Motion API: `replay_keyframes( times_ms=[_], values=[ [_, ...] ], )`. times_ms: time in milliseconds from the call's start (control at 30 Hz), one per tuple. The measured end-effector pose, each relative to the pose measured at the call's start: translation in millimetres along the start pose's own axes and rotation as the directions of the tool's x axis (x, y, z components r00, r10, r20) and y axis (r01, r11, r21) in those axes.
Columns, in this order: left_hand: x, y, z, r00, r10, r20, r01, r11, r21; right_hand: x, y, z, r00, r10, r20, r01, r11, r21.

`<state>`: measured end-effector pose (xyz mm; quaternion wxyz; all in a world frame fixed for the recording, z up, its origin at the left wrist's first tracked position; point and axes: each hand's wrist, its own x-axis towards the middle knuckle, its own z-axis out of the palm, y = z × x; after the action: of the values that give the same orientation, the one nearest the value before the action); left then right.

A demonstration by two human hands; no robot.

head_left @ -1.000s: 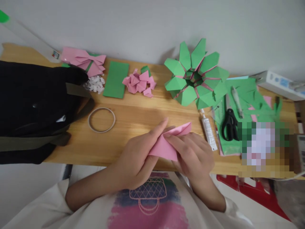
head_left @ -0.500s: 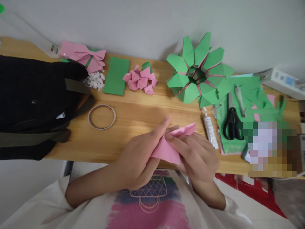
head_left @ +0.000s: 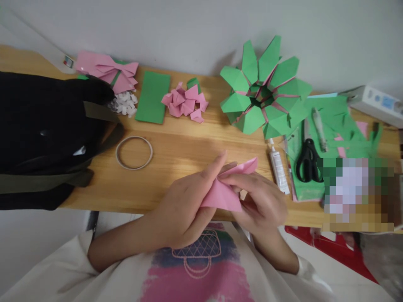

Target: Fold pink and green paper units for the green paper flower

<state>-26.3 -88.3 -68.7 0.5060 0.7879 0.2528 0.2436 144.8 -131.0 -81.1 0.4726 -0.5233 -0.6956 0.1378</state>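
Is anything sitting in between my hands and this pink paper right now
Nothing visible: the left hand and right hand both grip the pink paper directly. The white tube lies off to the right.

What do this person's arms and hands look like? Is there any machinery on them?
No machinery shows. The left hand and right hand are ordinary human ones, ungloved, with no watch, bracelet or cable visible. The bare forearms emerge from a loose, off-white left sleeve and a matching right sleeve, both looking plain.
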Motion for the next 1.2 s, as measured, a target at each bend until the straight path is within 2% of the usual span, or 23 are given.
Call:
replay_keyframes(
  times_ms=[100,233,333,500,700,800,900,933,967,1033,1067,1100,1167,1200],
  values=[
    [0.6,-1.1,1.2,1.0,-0.007,0.008,0.007,0.999,-0.033,-2.0,-0.3,1.8,0.997,0.07,-0.021,-0.068,0.996,0.064],
    [0.9,-2.5,1.9,1.0,-0.007,-0.003,0.007,0.999,-0.034,-2.2,-0.2,3.8,0.996,0.078,-0.035,-0.074,0.992,0.1],
    [0.6,-3.2,1.8,1.0,-0.008,-0.001,0.008,1.0,-0.004,-1.1,-1.0,3.0,0.997,0.063,-0.035,-0.06,0.996,0.069],
    [0.3,-5.3,2.3,1.0,0.01,-0.015,-0.009,0.998,0.065,-0.6,-2.6,0.2,0.999,0.027,0.043,-0.027,1.0,-0.008],
    [-1.1,-10.6,5.3,0.995,-0.012,-0.097,0.021,0.995,0.094,0.8,-5.0,3.0,0.998,0.001,0.066,0.009,0.987,-0.158],
    [-4.4,-15.2,7.5,0.988,-0.052,-0.146,0.06,0.997,0.048,-0.4,-7.7,4.5,0.998,0.056,-0.013,-0.058,0.988,-0.143],
    [-7.3,-18.8,8.4,0.979,-0.091,-0.181,0.095,0.995,0.014,-4.9,-7.8,4.1,0.992,0.099,-0.082,-0.101,0.995,-0.02],
    [-7.6,-19.0,8.2,0.978,-0.097,-0.186,0.1,0.995,0.006,-6.5,-6.8,3.9,0.985,0.095,-0.146,-0.092,0.995,0.022],
    [-7.5,-18.6,7.7,0.977,-0.098,-0.191,0.1,0.995,-0.001,-7.9,-5.2,3.8,0.964,0.091,-0.251,-0.082,0.996,0.046],
    [-6.1,-16.4,6.2,0.974,-0.097,-0.205,0.096,0.995,-0.017,-9.3,-1.4,4.2,0.874,0.107,-0.473,-0.075,0.993,0.086],
    [-5.0,-14.8,5.4,0.972,-0.102,-0.211,0.098,0.995,-0.028,-9.5,0.4,4.6,0.838,0.144,-0.527,-0.091,0.988,0.126],
    [-3.9,-13.1,4.5,0.97,-0.107,-0.217,0.101,0.994,-0.039,-9.6,1.8,4.9,0.832,0.2,-0.517,-0.12,0.976,0.184],
    [-2.1,-10.1,2.9,0.969,-0.111,-0.221,0.102,0.993,-0.052,-10.2,3.4,5.1,0.89,0.29,-0.353,-0.184,0.935,0.304],
    [-1.5,-9.0,2.2,0.97,-0.108,-0.218,0.099,0.994,-0.053,-10.9,3.5,5.2,0.917,0.295,-0.27,-0.199,0.922,0.333]
  ],
)
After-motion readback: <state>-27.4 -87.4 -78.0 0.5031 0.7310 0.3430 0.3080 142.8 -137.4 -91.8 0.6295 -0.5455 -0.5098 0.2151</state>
